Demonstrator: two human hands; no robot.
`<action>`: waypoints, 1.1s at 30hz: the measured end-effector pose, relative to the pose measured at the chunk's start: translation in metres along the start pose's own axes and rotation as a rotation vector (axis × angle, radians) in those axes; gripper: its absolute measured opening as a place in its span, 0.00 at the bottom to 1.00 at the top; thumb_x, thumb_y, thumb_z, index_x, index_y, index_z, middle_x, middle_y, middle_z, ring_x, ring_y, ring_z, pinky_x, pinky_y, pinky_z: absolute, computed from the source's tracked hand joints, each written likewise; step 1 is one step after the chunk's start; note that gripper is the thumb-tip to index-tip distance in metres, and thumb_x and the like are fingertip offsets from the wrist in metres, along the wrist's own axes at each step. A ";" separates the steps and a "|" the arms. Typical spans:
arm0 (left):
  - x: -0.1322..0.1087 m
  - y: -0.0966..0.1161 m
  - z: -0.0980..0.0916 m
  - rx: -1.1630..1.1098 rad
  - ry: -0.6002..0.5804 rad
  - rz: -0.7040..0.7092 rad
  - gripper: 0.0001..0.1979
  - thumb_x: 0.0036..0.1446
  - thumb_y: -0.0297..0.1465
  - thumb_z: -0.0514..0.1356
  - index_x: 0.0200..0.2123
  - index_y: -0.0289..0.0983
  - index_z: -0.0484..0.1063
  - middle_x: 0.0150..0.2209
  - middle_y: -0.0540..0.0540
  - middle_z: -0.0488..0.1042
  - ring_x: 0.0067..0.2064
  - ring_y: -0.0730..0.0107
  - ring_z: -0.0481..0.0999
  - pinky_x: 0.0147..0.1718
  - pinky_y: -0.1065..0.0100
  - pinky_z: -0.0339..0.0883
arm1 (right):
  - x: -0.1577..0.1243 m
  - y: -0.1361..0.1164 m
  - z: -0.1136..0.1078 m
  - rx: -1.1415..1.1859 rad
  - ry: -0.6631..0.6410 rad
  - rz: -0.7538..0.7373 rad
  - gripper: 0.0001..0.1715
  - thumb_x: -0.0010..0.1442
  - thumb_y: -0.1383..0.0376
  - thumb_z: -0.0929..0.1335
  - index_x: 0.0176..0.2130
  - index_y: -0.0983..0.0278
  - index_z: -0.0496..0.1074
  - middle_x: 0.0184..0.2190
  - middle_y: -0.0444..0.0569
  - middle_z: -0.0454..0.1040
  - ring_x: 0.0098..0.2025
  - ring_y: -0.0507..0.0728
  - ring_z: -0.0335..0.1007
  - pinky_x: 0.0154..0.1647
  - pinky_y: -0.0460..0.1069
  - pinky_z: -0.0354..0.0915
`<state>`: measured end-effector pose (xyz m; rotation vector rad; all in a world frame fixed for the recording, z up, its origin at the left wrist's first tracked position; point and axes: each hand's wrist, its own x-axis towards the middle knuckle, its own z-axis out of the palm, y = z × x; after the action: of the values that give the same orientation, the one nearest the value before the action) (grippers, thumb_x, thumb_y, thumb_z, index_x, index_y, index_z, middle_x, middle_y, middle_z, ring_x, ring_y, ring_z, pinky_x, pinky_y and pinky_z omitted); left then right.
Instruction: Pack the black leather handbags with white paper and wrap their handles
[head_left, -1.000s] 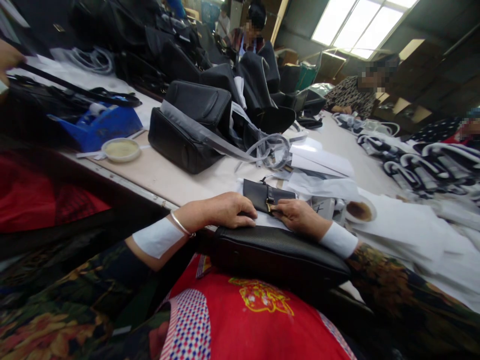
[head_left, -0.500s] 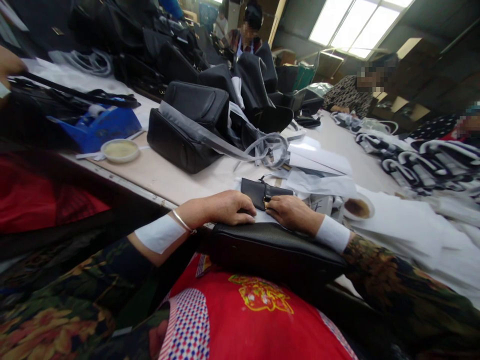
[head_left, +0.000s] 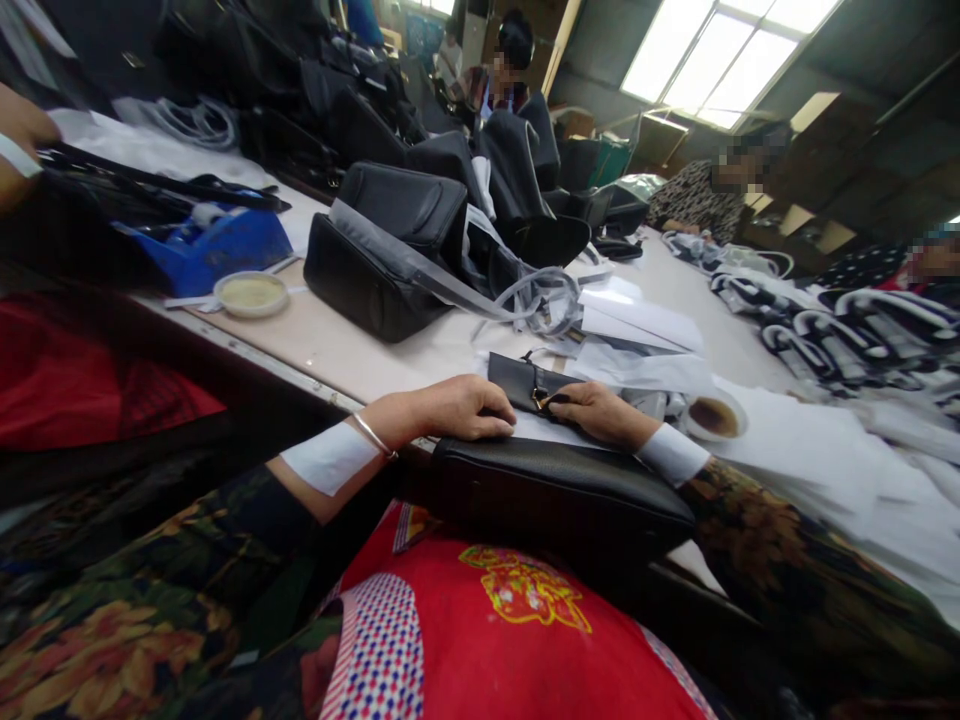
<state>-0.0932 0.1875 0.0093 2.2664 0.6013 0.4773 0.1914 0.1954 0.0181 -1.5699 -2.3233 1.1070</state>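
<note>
Black leather piece (head_left: 514, 382) lies flat on the table (head_left: 367, 352), just beyond the black bag (head_left: 570, 475) near the person. Long axis runs left to right, slanting slightly toward the person at its right end, roughly parallel with the bag's top edge; narrow strap (head_left: 538, 377) crosses it, buckle (head_left: 538, 398) end facing the person. Right hand (head_left: 598, 412): thumb and fingers pinched on the piece by the buckle (exact spot hidden). Left hand (head_left: 474, 408): fingers curled beside its left end, can't tell if gripping.
</note>
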 end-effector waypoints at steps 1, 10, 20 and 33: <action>0.000 0.000 0.000 -0.005 0.002 -0.002 0.11 0.61 0.32 0.63 0.43 0.35 0.82 0.42 0.43 0.83 0.43 0.68 0.81 0.45 0.74 0.69 | 0.000 0.000 -0.001 0.049 -0.003 0.019 0.21 0.59 0.50 0.67 0.29 0.64 0.75 0.26 0.47 0.73 0.28 0.54 0.65 0.32 0.50 0.60; -0.002 -0.001 0.001 -0.030 0.013 -0.005 0.11 0.61 0.32 0.63 0.43 0.36 0.82 0.42 0.44 0.83 0.43 0.69 0.80 0.45 0.74 0.69 | 0.002 -0.006 -0.007 0.202 -0.018 0.085 0.27 0.54 0.45 0.70 0.26 0.67 0.74 0.22 0.47 0.71 0.26 0.52 0.62 0.29 0.49 0.58; -0.001 -0.001 0.001 -0.025 0.009 -0.013 0.11 0.61 0.32 0.63 0.43 0.36 0.82 0.42 0.44 0.83 0.43 0.69 0.80 0.45 0.74 0.69 | 0.003 -0.001 -0.008 0.147 -0.028 0.107 0.26 0.56 0.45 0.69 0.26 0.66 0.74 0.22 0.47 0.71 0.25 0.52 0.61 0.27 0.49 0.57; 0.000 0.001 0.000 0.031 0.006 0.006 0.11 0.60 0.32 0.63 0.43 0.35 0.82 0.42 0.43 0.83 0.42 0.68 0.81 0.44 0.73 0.69 | -0.007 -0.027 0.003 -0.688 -0.069 -0.319 0.16 0.69 0.64 0.61 0.40 0.65 0.77 0.36 0.53 0.77 0.34 0.55 0.70 0.35 0.49 0.58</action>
<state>-0.0925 0.1868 0.0097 2.2977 0.6084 0.4808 0.1727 0.1827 0.0351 -1.2347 -3.0577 0.2975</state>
